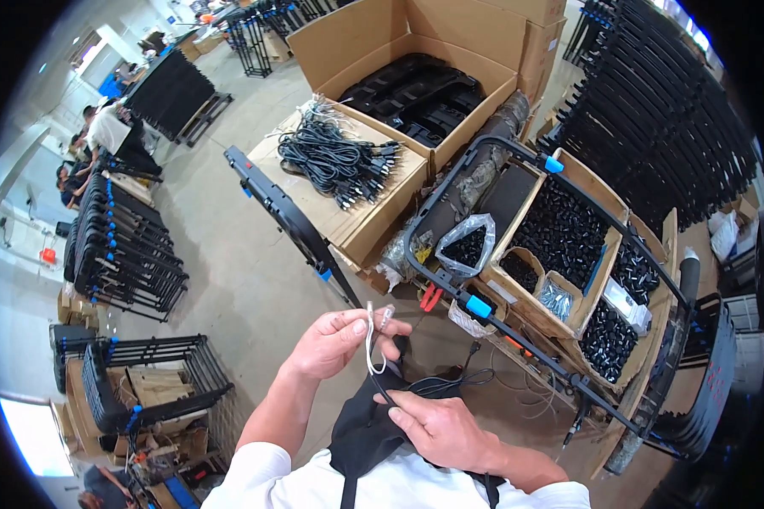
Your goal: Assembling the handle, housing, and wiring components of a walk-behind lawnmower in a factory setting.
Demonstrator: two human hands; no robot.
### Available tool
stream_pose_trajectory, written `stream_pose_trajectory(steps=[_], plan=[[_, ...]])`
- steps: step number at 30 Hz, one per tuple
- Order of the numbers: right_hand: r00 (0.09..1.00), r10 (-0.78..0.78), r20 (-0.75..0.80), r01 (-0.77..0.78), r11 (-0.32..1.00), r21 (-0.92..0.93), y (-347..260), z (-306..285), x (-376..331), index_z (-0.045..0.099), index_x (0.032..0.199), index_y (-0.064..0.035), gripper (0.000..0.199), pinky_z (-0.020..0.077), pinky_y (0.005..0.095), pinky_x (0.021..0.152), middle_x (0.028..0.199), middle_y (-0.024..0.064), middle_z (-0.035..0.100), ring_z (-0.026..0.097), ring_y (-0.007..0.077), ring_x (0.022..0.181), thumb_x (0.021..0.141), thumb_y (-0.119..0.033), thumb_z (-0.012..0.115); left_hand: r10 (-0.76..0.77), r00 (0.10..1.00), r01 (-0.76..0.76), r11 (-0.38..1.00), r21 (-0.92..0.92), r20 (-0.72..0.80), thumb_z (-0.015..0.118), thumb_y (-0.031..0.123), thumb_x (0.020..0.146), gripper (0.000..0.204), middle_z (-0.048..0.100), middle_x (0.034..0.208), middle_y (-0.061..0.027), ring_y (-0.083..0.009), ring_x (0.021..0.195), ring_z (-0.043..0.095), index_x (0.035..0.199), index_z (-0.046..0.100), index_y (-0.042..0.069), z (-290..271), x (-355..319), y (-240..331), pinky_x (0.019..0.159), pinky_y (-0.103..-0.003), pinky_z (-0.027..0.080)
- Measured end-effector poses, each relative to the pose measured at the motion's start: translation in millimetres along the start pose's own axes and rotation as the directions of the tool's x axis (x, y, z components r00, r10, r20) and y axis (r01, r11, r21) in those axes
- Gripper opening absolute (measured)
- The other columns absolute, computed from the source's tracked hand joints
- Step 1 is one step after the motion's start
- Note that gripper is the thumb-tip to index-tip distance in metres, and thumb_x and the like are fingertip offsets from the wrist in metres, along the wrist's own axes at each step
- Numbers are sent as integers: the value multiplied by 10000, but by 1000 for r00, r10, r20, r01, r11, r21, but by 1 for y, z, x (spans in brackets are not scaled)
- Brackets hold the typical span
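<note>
Between my hands runs a black cable that ends in white wires with small pale connectors. My left hand pinches the white wires near their connectors, which stick up past the fingertips. Lower and to the right, my right hand grips the black sheath between thumb and fingers. More black cord hangs in loops beyond my right hand; whether it belongs to the same cable I cannot tell. A black frame with blue joints stands over the parts cart just ahead on the right.
A heap of black cables lies on a cardboard box ahead. Behind it an open carton holds black plastic parts. Boxes of small black fittings sit on the right. Stacked black frames stand left; other people work farther off.
</note>
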State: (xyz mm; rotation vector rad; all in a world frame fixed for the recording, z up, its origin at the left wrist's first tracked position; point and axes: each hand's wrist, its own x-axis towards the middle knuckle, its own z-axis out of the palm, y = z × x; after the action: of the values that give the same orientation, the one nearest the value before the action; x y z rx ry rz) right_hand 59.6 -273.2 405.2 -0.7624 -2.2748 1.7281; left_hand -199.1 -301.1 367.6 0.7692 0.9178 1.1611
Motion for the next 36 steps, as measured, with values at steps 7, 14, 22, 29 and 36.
stream_pose_trajectory(steps=[7,14,22,29,36], plan=[[969,159,-189,-126,976,179,84,50,57,683,1341,-91,350,570,404,832,957,170,740,745,310,883,1057,-267,579,-244,951,277,946,-169,191,594,310,1086,438,741,979,-89,-239,1145,671,1359,630,-30,-67,56,-31,1032,-375,488],[786,546,-291,-382,798,466,202,107,90,701,1314,-91,338,491,314,684,755,8,609,572,115,713,1068,-266,548,-412,908,389,897,-212,-77,561,188,1107,213,744,1020,-90,-154,906,705,1200,647,18,-119,107,-141,853,-297,561],[706,586,-398,-413,797,440,237,119,106,679,1318,-61,353,480,314,662,757,10,593,566,125,705,1084,-276,524,-323,920,346,935,76,-221,551,183,1103,230,726,934,-75,-138,814,678,1169,654,-12,-102,148,-176,770,-295,561],[714,554,-427,-414,827,381,255,109,101,673,1329,-68,345,455,290,625,740,-28,546,521,94,677,1094,-265,517,-224,948,293,891,347,-226,522,196,1097,274,735,874,-69,-140,769,685,1152,679,-22,-90,163,-174,733,-315,553],[788,488,-375,-348,856,382,247,90,103,672,1328,-49,350,435,296,611,739,-33,526,498,88,669,1087,-247,514,-261,947,322,755,572,-188,512,239,1073,326,728,818,-79,-180,763,687,1116,715,-12,-96,173,-157,755,-361,552]])
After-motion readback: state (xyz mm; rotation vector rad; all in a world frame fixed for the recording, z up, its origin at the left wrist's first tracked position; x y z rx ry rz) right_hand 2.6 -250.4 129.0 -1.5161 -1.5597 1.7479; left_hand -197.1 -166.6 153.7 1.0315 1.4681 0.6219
